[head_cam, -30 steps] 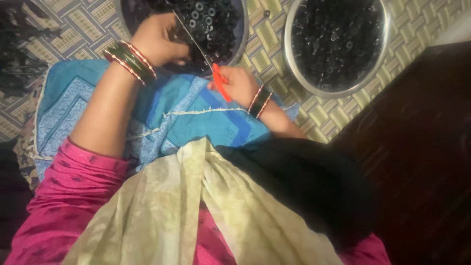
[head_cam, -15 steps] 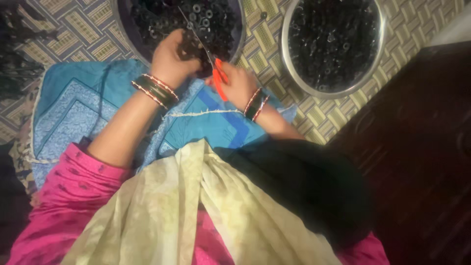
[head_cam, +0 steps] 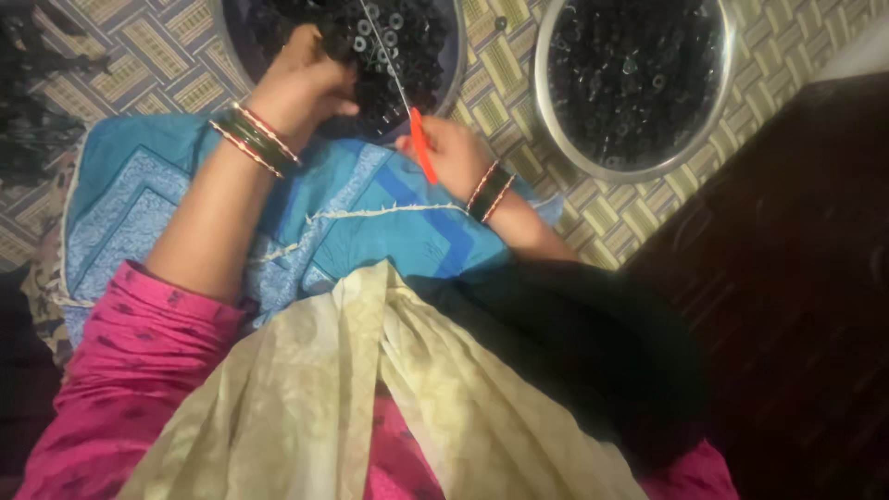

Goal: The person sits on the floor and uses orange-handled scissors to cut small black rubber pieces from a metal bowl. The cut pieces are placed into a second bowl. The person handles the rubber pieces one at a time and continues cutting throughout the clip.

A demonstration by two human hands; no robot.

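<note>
over lap, red-handled needle (head_cam: 421, 156) between right fingers (head_cam: 443, 146)

Between the two round metal bowls, the near bowl (head_cam: 458, 69) and the far bowl (head_cam: 727, 111), a narrow strip of woven mat (head_cam: 505, 79) lies bare; black rings fill both, crowding the left hand (head_cam: 301, 79)

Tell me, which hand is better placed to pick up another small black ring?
Probably the left hand: it rests in the near round metal bowl of black rings, while the right hand holds the orange-handled needle.
</note>
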